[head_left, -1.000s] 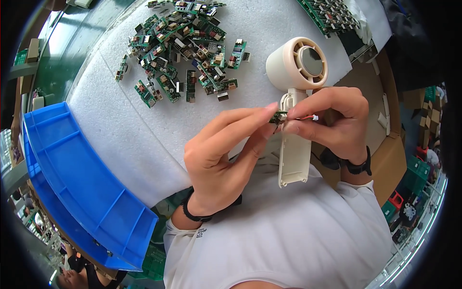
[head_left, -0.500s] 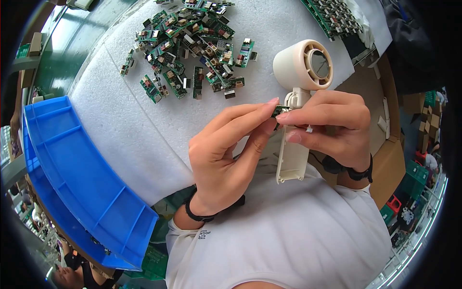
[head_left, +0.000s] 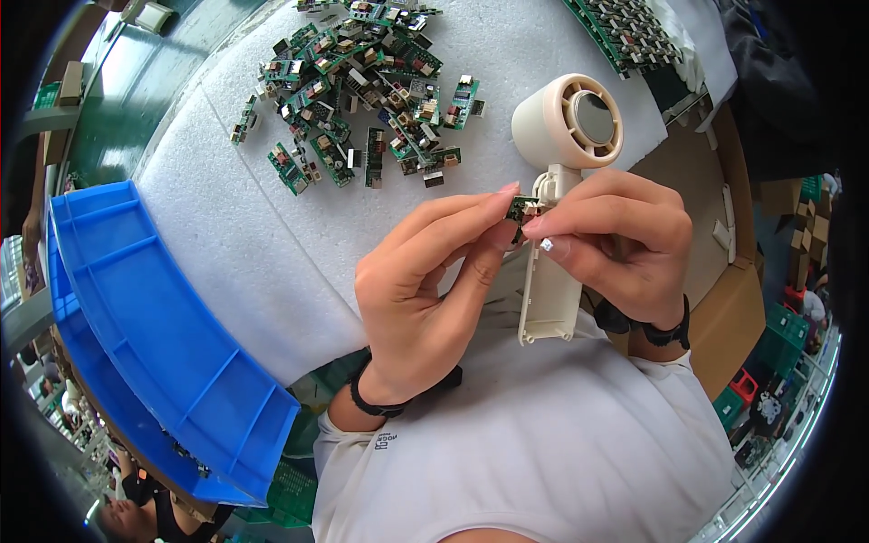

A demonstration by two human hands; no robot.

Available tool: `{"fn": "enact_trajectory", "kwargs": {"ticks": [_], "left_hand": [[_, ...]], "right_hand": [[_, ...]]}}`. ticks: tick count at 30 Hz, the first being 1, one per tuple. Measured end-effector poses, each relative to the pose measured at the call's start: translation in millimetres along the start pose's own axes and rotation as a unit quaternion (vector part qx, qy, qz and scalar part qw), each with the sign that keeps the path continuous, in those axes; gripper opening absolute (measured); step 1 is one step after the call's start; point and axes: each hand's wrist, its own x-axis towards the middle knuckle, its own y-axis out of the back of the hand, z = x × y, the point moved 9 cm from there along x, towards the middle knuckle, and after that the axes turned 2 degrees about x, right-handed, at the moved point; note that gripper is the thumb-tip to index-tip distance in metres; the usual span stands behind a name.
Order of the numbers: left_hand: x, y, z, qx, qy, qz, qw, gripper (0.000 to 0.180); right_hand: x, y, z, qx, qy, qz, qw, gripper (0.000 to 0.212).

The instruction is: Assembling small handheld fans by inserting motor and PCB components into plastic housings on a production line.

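Note:
My left hand is closed, pinching a small green circuit board between thumb and fingertips. Close against it, my right hand has its index fingertip at the board's edge, with a small white plug at the tip of its thumb. Any wire on the plug is mostly hidden by the fingers. Beneath both hands lies a cream handheld fan, its round head pointing away from me and its handle shell uncovered, a hollow trough towards my body. The upper part of the handle is hidden behind my fingers.
A heap of green circuit boards covers the far part of the white foam sheet. Blue plastic bins stand at left. More boards in a panel lie far right, beside an open cardboard box.
My right thumb has shifted left towards the board, and the white plug has moved from below the right fingers to the thumb tip. The fan head has turned slightly.

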Motion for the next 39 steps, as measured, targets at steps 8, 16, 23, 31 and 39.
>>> {"fn": "enact_trajectory", "kwargs": {"ticks": [8, 16, 23, 31, 39], "left_hand": [[-3, -3, 2, 0.035, -0.031, 0.016, 0.999, 0.039], [-12, -10, 14, 0.145, -0.137, 0.036, 0.979, 0.039], [-18, -13, 22, 0.200, -0.178, 0.046, 0.962, 0.042], [-37, -15, 25, 0.304, -0.241, 0.093, 0.917, 0.042], [-53, 7, 33, 0.345, -0.348, 0.139, 0.861, 0.041]], "right_hand": [[-5, 6, -13, -0.154, -0.030, 0.151, 0.976, 0.013], [-9, 5, -17, -0.184, 0.020, 0.158, 0.970, 0.015], [-10, 3, -23, -0.194, 0.046, 0.135, 0.971, 0.016], [-17, -14, -20, -0.112, -0.002, 0.158, 0.981, 0.012], [-17, -40, -38, -0.176, -0.002, 0.126, 0.976, 0.021]]}}
